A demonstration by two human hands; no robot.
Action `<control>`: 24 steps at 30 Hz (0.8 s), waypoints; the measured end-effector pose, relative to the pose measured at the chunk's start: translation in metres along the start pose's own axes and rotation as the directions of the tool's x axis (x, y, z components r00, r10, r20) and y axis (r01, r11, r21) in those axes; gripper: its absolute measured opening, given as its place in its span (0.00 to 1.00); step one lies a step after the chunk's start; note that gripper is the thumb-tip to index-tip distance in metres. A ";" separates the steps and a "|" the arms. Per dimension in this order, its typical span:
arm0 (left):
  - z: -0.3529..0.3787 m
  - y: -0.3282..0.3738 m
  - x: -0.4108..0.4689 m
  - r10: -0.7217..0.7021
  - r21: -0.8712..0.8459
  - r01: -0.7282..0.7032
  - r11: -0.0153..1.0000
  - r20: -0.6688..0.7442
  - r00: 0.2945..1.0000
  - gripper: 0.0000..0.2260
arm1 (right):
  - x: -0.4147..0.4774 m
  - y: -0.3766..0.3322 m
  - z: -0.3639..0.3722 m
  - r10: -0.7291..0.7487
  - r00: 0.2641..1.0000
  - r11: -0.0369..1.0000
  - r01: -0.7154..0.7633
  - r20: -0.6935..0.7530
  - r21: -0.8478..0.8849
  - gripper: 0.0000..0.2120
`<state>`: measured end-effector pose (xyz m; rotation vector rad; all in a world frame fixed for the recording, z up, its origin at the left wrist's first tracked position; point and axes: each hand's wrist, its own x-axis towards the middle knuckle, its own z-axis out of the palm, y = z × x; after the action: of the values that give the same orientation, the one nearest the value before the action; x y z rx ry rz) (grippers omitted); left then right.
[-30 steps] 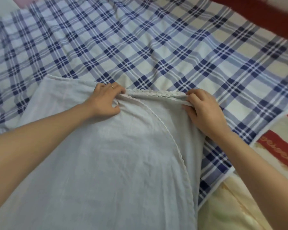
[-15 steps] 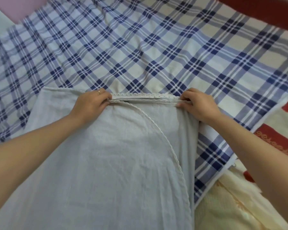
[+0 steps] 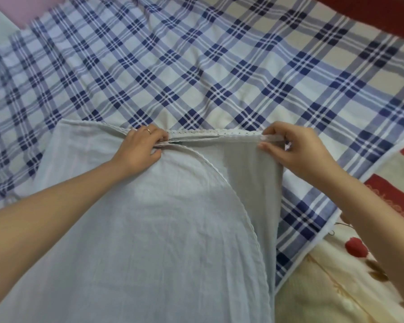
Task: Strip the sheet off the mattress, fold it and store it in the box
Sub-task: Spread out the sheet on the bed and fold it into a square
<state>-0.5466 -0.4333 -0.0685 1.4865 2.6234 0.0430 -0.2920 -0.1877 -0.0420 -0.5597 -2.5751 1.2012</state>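
A pale grey sheet (image 3: 149, 241) lies folded lengthwise on the bed, reaching from the frame's bottom up to its lace-trimmed far edge. My left hand (image 3: 140, 148), with a ring on one finger, pinches the stacked layers of that far edge. My right hand (image 3: 292, 150) pinches the same edge at its right corner. Between the hands the edge is pulled straight. A curved trimmed hem runs down the top layer toward the lower right. No box is in view.
Under the sheet lies a blue and white plaid cover (image 3: 208, 73) that spans the bed. A cream quilt with red flowers (image 3: 350, 276) shows at the lower right. A dark red headboard (image 3: 371, 12) runs along the top right. A pink wall (image 3: 33, 8) is at top left.
Both hands have slid a little apart along the sheet's far edge, pulling it straighter. The view has tilted down slightly.
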 end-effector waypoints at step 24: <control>-0.030 -0.017 0.013 -0.074 0.205 0.112 0.972 -0.186 0.980 0.16 | 0.023 0.047 0.023 0.330 0.936 0.906 -0.350 0.120 0.237 0.07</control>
<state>-0.5716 -0.4302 -0.0418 1.4817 2.9195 -0.1268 -0.3105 -0.1656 -0.0911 -0.9490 -2.3897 1.6677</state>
